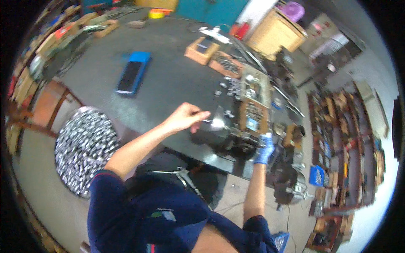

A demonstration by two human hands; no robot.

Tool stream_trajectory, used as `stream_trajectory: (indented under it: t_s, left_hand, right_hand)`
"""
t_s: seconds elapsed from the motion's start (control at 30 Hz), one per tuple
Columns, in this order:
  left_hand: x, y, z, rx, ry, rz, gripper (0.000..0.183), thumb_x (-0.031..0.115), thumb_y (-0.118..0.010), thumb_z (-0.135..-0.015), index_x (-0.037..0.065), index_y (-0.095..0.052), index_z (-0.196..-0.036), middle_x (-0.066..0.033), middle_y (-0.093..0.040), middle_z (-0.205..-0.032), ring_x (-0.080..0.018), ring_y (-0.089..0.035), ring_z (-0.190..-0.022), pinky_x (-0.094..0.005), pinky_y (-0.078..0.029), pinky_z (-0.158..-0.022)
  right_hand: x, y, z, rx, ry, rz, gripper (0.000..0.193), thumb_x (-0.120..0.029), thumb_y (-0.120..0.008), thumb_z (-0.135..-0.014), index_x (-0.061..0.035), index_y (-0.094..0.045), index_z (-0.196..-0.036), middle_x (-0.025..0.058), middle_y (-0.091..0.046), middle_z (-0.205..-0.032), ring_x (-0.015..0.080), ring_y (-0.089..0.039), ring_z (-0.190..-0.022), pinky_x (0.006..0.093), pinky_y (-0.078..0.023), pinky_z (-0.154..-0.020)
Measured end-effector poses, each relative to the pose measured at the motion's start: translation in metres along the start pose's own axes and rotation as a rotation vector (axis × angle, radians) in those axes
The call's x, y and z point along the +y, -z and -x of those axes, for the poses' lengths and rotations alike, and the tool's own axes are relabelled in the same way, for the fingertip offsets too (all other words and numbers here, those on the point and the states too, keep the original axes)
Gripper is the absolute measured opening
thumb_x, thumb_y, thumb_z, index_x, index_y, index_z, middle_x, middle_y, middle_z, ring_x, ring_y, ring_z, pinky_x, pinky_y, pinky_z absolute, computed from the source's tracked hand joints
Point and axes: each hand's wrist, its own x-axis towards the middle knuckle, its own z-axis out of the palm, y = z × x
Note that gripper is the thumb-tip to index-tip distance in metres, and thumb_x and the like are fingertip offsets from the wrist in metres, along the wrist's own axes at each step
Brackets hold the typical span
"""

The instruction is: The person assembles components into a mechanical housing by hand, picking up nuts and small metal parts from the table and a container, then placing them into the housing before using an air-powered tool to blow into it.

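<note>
Metal piece (207,121), pinched by the left hand (185,118), points right, long axis left-to-right; gloved right hand's (264,149) grip: cannot tell.

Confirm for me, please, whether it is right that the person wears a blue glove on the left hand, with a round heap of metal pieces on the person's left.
Not quite: the head view shows the blue glove on the right hand; the left hand is bare. The heap is indeed on the person's left.
</note>
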Motion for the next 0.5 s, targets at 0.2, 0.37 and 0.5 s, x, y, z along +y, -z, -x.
stream_trajectory:
  t_s: [0.2,0.37,0.5]
  left_hand:
    - [-0.013,0.079,0.095,0.309,0.112,-0.227,0.039,0.034,-0.06,-0.084,-0.002,-0.061,-0.071,-0.0055,-0.056,-0.056,-0.0102,-0.054,-0.048,-0.0256,-0.043,-0.046]
    - [-0.035,0.153,0.214,0.779,0.365,-0.636,0.038,0.031,-0.063,-0.078,-0.003,-0.06,-0.063,-0.0113,-0.056,-0.051,-0.0197,-0.056,-0.046,-0.0328,-0.044,-0.047]
    - [-0.056,0.184,0.266,0.826,0.427,-1.485,0.031,0.03,-0.064,-0.074,-0.001,-0.06,-0.08,-0.0216,-0.056,-0.058,-0.0347,-0.059,-0.061,-0.0435,-0.044,-0.056]
  right_hand:
    - [-0.061,-0.032,0.019,-0.018,0.15,-0.13,0.03,-0.03,-0.045,-0.092,-0.0073,-0.056,-0.076,-0.0061,-0.033,-0.047,0.0055,-0.029,-0.037,0.021,-0.025,-0.034]
    - [-0.073,-0.004,0.079,-0.2,0.318,-0.276,0.035,-0.032,-0.041,-0.094,-0.0018,-0.054,-0.083,0.0022,-0.048,-0.058,0.0045,-0.033,-0.04,0.0176,-0.032,-0.033]
    - [-0.049,0.015,0.11,0.011,0.15,-0.205,0.027,-0.026,-0.047,-0.092,-0.0032,-0.052,-0.078,-0.0047,-0.038,-0.052,0.0026,-0.033,-0.038,0.0172,-0.027,-0.03]
